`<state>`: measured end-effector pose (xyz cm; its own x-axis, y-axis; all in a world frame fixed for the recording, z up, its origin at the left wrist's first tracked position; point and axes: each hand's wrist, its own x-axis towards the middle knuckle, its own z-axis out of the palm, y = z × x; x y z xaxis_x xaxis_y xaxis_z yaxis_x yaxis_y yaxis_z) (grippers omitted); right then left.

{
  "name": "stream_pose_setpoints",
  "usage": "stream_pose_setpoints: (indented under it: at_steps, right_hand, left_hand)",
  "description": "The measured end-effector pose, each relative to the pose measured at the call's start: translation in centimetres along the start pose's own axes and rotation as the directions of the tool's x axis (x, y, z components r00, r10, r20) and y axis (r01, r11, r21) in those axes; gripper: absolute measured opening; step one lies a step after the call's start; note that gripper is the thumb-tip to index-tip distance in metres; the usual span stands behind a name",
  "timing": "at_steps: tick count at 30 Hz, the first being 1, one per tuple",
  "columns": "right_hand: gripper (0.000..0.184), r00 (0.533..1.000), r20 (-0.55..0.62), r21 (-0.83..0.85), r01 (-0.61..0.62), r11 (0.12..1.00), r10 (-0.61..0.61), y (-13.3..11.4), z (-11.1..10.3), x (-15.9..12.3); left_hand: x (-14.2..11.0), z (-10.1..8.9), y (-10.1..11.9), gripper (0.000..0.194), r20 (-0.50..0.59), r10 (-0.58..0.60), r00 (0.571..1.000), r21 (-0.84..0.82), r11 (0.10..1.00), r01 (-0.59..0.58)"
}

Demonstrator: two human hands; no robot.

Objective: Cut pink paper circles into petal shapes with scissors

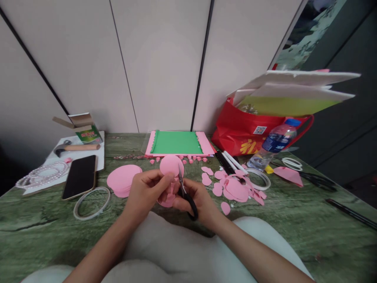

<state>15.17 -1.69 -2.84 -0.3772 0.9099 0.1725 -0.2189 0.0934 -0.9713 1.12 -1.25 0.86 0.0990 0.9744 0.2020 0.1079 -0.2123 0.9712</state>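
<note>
My left hand (147, 188) pinches a pink paper circle (171, 165) and holds it upright over the near table edge. My right hand (196, 200) grips small black-handled scissors (185, 189), whose blades point up and meet the circle's right edge. More pink paper shows below my fingers. A stack of pink paper circles (122, 180) lies just left of my left hand. Pink cut petals and scraps (232, 186) are scattered to the right of my right hand.
On the green table (44, 224) lie a phone (80, 176), a clear tape ring (91, 202), a bead string (44, 175), a hammer (76, 148), green and pink sheets (176, 142), a red bag (250, 131), a water bottle (275, 143), pens (231, 162) and larger scissors (316, 179).
</note>
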Motion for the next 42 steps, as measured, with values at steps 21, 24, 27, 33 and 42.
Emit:
stream_pose_setpoints:
  at_steps: [21, 24, 27, 33, 42]
  right_hand:
    - [0.032, 0.998, -0.032, -0.001, -0.058, 0.998, 0.058, -0.26, 0.16, -0.2]
    - [0.033, 0.998, -0.024, -0.01, -0.062, 0.998, 0.062, -0.13, 0.2, -0.19]
    - [0.033, 0.998, -0.003, -0.013, -0.059, 0.998, 0.059, 0.19, 0.22, -0.2]
    - [0.035, 1.0, 0.015, 0.009, -0.016, 1.0, 0.016, 0.41, 0.35, -0.01]
    - [0.04, 1.0, -0.004, 0.058, 0.017, 0.998, -0.016, 0.64, 0.21, 0.24]
  left_hand:
    - [-0.26, 0.37, 0.46, 0.026, -0.063, 0.062, 0.996, 0.083, 0.995, -0.056]
    - [-0.23, 0.52, 0.48, 0.028, -0.044, 0.06, 0.997, 0.124, 0.991, -0.054]
    - [-0.21, 0.55, 0.6, 0.032, -0.058, 0.067, 0.996, 0.148, 0.987, -0.058]
    - [-0.22, 0.6, 0.6, 0.033, -0.031, 0.031, 0.999, 0.134, 0.991, -0.027]
    - [-0.17, 0.69, 0.28, 0.033, 0.039, 0.02, 0.999, 0.111, 0.994, -0.024]
